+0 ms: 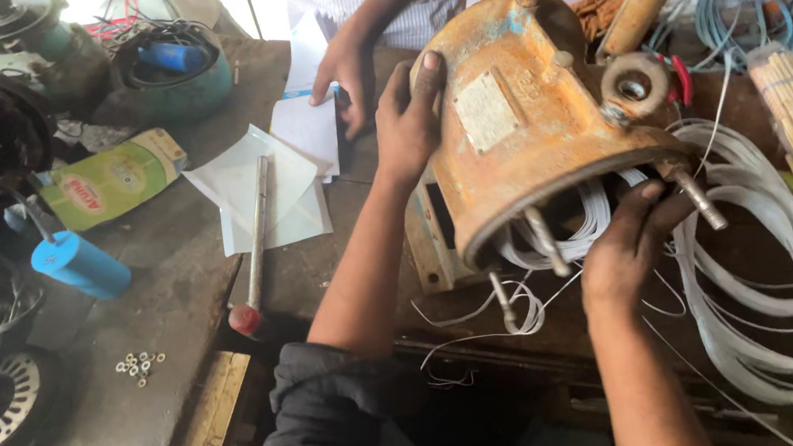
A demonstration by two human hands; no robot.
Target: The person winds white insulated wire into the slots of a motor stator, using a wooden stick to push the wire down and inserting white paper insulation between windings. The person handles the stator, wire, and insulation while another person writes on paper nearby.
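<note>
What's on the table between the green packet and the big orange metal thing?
White paper sheets with a long metal rod lying across them, in the head view.

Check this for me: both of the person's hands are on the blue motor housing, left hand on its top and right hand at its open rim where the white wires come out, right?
Not quite. The motor housing is orange, rusty and worn, not blue, as the head view shows. The rest holds: the left hand grips its top and the right hand is at the open rim by the white wires.
</note>
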